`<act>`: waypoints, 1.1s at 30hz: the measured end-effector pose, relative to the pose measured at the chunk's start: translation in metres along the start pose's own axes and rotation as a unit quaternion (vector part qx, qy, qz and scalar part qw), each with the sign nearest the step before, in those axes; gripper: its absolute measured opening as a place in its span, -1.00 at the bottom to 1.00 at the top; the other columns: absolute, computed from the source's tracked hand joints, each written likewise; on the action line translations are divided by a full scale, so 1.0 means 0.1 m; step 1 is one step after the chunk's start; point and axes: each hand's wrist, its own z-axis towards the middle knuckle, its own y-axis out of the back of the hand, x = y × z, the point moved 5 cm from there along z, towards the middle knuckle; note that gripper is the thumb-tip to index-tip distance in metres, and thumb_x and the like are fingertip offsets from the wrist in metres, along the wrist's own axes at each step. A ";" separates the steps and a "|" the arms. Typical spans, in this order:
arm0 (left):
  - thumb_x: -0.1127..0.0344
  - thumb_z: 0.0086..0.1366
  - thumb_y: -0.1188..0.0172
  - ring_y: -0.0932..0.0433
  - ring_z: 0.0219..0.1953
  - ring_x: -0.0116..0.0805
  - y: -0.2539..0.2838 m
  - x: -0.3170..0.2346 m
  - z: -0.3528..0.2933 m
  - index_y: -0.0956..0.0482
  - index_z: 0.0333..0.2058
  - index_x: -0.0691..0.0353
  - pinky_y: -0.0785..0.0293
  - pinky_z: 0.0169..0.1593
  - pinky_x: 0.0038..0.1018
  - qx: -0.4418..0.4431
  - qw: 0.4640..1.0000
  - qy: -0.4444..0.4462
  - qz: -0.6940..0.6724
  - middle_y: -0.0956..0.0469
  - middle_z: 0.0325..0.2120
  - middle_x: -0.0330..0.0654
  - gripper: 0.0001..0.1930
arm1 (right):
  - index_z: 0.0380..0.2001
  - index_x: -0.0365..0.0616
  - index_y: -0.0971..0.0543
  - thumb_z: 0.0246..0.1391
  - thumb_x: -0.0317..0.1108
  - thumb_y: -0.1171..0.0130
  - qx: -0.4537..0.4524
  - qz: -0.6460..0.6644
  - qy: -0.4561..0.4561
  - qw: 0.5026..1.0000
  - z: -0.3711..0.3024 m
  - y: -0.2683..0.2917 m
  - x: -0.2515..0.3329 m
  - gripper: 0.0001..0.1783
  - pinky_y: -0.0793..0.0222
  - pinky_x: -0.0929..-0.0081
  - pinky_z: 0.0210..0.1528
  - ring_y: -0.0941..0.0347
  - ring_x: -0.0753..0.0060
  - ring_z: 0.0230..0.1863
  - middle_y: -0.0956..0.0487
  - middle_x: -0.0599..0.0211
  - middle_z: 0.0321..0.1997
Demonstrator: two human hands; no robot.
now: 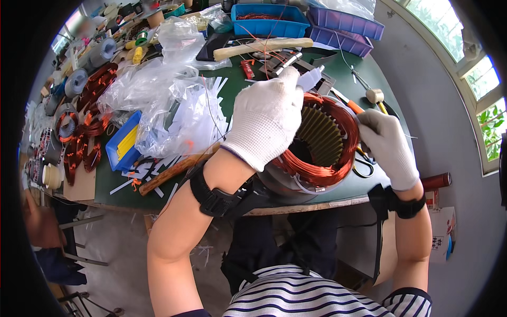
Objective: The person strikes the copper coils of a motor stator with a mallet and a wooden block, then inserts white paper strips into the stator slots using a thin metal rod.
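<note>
A motor stator (343,177) with a thick ring of copper-coloured windings and yellowish slots stands at the table's near edge. My left hand (266,119), in a white knit glove, is closed over its left rim. Beside those fingers sticks up a pale, translucent slip (310,79); whether they grip it is unclear. My right hand (390,148), also gloved, is at the stator's right side with fingers curled together. What they pinch is hidden. An orange-handled tool (354,106) reaches toward these fingertips; I cannot tell if they touch it.
Plastic bags (174,105) and white paper strips cover the table's left middle, beside a wooden stick (174,171) and a blue tray (120,150). Scissors (363,169) and a mallet (375,96) lie right. Blue (269,26) and purple bins (343,39) stand behind. Another person's arm (39,219) shows far left.
</note>
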 end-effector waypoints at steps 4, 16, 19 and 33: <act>0.31 0.24 0.03 -0.53 -0.43 0.11 0.00 -0.04 0.00 -0.41 -0.28 0.24 -0.41 -0.35 -0.10 -0.004 1.000 -0.023 0.012 -0.51 -0.58 0.12 -0.85 | -0.38 -0.41 -0.55 0.01 -0.46 -0.02 0.044 -0.020 -0.025 0.999 0.02 0.03 -0.04 -0.80 -0.30 0.60 -0.45 -0.38 0.57 -0.56 -0.50 0.30 -0.58; 0.28 0.26 0.04 -0.53 -0.43 0.12 0.01 -0.03 -0.01 -0.43 -0.25 0.26 -0.42 -0.34 -0.11 0.010 0.999 -0.032 0.011 -0.51 -0.56 0.14 -0.81 | -0.41 -0.37 -0.53 0.02 -0.38 0.00 0.050 -0.057 -0.005 0.997 0.11 0.04 0.00 -0.78 -0.29 0.59 -0.39 -0.36 0.60 -0.47 -0.45 0.33 -0.53; 0.28 0.26 0.04 -0.53 -0.42 0.13 0.01 -0.02 0.01 -0.42 -0.26 0.25 -0.41 -0.35 -0.10 0.016 1.000 -0.024 0.003 -0.51 -0.56 0.13 -0.82 | -0.32 -0.33 -0.49 0.10 -0.20 -0.02 0.062 0.037 0.041 0.997 0.22 -0.02 0.00 -0.66 -0.29 0.59 -0.28 -0.36 0.57 -0.35 -0.45 0.34 -0.41; 0.27 0.24 0.02 -0.58 -0.44 0.05 -0.01 -0.01 0.00 -0.44 -0.32 0.24 -0.47 -0.31 -0.13 -0.005 1.000 -0.015 0.009 -0.55 -0.57 0.07 -0.83 | -0.21 -0.27 -0.47 0.14 -0.15 -0.08 0.051 0.331 -0.011 0.942 0.20 -0.33 -0.26 -0.64 -0.27 0.60 -0.17 -0.34 0.59 -0.25 -0.47 0.35 -0.30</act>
